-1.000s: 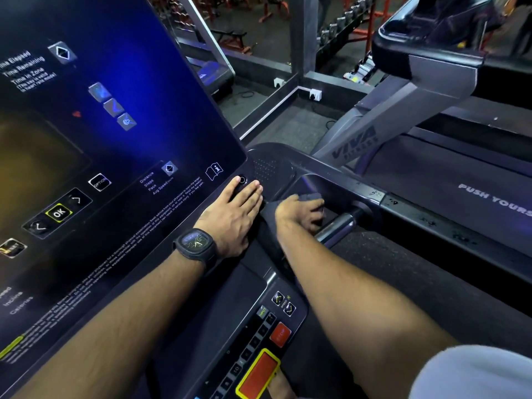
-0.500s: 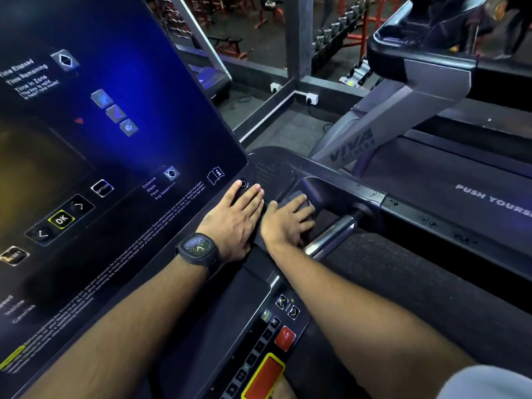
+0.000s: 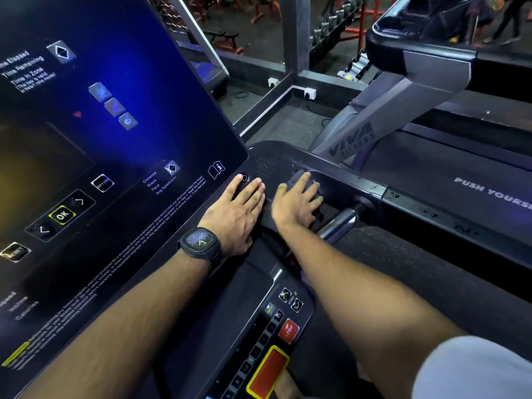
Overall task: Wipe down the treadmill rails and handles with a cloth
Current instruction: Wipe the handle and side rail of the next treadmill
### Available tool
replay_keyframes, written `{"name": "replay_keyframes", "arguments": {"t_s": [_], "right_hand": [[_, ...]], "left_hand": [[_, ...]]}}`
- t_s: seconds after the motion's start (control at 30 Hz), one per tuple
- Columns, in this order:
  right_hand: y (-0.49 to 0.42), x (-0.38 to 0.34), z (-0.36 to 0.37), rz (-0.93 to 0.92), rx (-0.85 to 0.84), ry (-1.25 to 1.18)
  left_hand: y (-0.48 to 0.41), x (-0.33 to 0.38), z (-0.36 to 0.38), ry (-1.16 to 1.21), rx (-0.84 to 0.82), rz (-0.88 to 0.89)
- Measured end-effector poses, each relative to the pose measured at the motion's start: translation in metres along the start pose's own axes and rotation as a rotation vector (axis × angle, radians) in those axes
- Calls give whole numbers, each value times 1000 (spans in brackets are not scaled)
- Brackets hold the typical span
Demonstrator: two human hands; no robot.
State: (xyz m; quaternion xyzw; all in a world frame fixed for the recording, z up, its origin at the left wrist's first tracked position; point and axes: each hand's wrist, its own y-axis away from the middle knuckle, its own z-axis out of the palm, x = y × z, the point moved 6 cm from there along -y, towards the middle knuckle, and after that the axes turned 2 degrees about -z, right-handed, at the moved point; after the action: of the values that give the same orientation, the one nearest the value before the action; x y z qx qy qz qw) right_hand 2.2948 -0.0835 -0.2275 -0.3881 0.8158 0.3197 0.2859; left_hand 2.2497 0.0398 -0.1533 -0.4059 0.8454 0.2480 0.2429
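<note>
My left hand (image 3: 236, 210), with a black watch on the wrist, rests flat with straight fingers on the lower right corner of the treadmill console. Just to its right, my right hand (image 3: 296, 203) presses spread fingers down on a dark cloth (image 3: 299, 174) in the recess where the console meets the black side rail (image 3: 368, 184). Only a small fold of the cloth shows past the fingertips. The silver handle bar (image 3: 338, 226) sticks out just right of my right wrist.
The big dark touchscreen (image 3: 115, 139) fills the left side. A keypad with a red stop button (image 3: 288, 331) lies below my arms. A neighbouring treadmill (image 3: 417, 82) and its belt stand to the right, with weight racks beyond.
My right hand went from curled fingers near the handle bar to spread flat fingers, sliding the cloth left and forward into the recess. My left hand stayed put.
</note>
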Motion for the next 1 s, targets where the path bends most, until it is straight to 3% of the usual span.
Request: {"name": "replay_keyframes", "arguments": {"t_s": [0.13,0.33,0.37,0.5,0.63,0.73,0.9,1.0], "right_hand": [[-2,24,-2,369,-10,-227],[9,4,7,-8,1,31],[2,6,2,14,7,3],[3,28,3,384,-2,-244],[26,15,17,226,-54,-137],[12,12,5,173,4,-102],[10,25,-1,423,12,-259],[15,19,-1,230,-7,-158]], "left_hand": [[2,1,2,14,-12,-3],[0,0,0,8,-4,4],[1,0,1,8,-5,6],[1,1,2,15,-8,5],[0,-1,4,2,-2,3],[0,1,4,-7,-9,11],[0,0,5,-13,1,10],[-1,0,5,-27,-1,11]]}}
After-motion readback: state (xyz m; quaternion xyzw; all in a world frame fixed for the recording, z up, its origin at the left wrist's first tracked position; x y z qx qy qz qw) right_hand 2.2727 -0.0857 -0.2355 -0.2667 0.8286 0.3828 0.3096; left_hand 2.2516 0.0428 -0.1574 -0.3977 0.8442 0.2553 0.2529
